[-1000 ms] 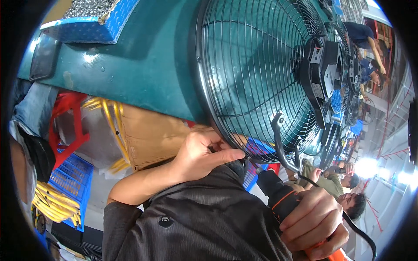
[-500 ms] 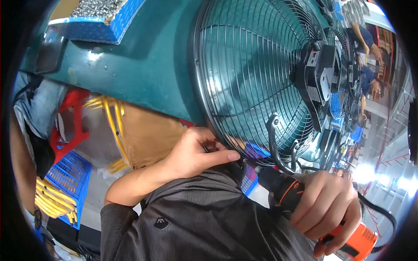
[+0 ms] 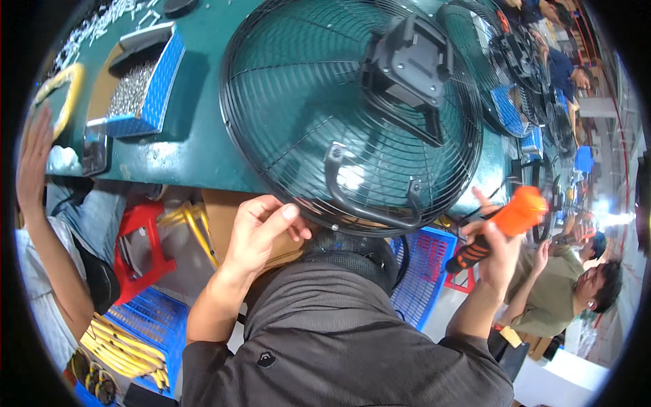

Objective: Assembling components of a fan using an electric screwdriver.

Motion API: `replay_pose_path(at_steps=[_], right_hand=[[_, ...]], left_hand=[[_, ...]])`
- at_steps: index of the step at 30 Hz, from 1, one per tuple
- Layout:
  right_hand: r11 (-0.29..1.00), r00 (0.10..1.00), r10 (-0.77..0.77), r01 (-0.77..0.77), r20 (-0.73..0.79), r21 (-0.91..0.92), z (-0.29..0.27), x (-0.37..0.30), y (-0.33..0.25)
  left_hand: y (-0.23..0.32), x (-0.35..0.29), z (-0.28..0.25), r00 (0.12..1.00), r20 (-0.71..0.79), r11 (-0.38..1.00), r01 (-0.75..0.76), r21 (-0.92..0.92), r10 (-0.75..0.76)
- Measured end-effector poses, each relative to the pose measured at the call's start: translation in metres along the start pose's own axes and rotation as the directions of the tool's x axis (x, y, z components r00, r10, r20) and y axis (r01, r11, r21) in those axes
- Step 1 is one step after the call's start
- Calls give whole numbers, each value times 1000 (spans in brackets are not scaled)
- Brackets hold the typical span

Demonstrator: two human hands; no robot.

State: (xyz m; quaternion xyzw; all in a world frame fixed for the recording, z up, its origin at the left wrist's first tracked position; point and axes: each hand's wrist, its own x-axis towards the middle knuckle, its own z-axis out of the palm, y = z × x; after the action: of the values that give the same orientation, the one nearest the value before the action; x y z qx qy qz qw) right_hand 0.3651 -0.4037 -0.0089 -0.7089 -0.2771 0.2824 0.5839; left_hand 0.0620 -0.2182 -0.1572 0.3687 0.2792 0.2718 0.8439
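A large round black wire fan guard (image 3: 226,125) stands on the green table, with a dark motor housing (image 3: 410,64) at its middle and a curved black handle (image 3: 337,186) near its lower rim. Just below that rim, at the table's near edge, is my left hand (image 3: 254,237). Its thumb is stretched and its fingers loosely bent, with nothing visible in them. Over to the right, my right hand (image 3: 500,258) grips an orange and black electric screwdriver (image 3: 519,214), slightly blurred and clear of the guard. The tool's dark front end points down and left.
A blue box (image 3: 171,81) of small screws lies on the table (image 3: 203,159), near a phone (image 3: 96,152). At far left a co-worker's hand (image 3: 34,163) is beside a yellow loop (image 3: 78,74). Blue crates (image 3: 437,237) and a red stool (image 3: 159,247) stand below.
The screwdriver has come away from the guard's lower rim and swung up to the right. My left hand has drawn off the rim. The view has shifted, showing more table and people.
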Motion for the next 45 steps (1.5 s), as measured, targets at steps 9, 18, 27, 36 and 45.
replay_pose_path(at_steps=[9, 18, 27, 36, 45], right_hand=[[968, 991, 122, -131, 52, 212, -21, 28, 25], [911, 995, -93, 96, -28, 401, -39, 106, -17], [754, 797, -547, 602, -254, 264, -17, 59, 13], [763, 764, -584, 632, -273, 136, 4, 57, 6], [804, 775, -499, 581, -387, 127, 7, 52, 2]], left_hand=[[-17, -18, 51, 988, -142, 996, 74, 53, -66], [-35, 12, 125, 912, 241, 943, 325, 68, -332], [168, -16, -3, 701, 31, 84, -129, 988, 712], [262, 57, -59, 952, -118, -545, 261, 797, 283], [258, 55, -68, 915, -128, -397, 288, 872, 383]])
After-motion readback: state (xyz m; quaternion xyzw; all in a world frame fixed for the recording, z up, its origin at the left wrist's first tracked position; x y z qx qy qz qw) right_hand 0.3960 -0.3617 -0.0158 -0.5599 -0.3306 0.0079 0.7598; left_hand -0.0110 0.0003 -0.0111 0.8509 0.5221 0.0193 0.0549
